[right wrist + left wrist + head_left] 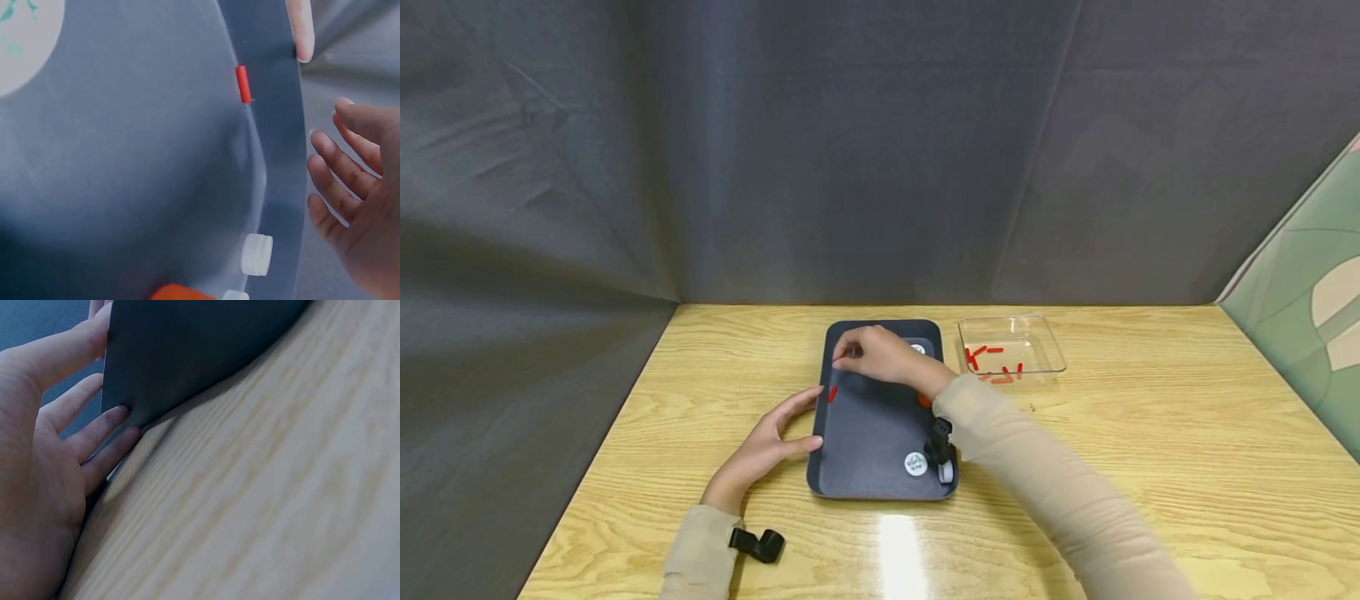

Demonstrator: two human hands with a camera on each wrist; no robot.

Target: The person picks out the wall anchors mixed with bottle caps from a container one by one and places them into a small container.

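Observation:
A dark tray lies on the wooden table. At its left edge, my left hand has its fingers spread, the thumb and a fingertip right at the rim; in the left wrist view, other fingertips meet the tray's side. My right hand hovers over the far left part of the tray, its fingers loosely bent and no object showing between them in the right wrist view. A short red stick lies along the tray's inner left edge, nearer me than the right hand's fingertips.
A clear glass box with several red sticks stands right of the tray. White round lids, an orange piece and a white cap are in the tray. A dark curtain hangs behind the table.

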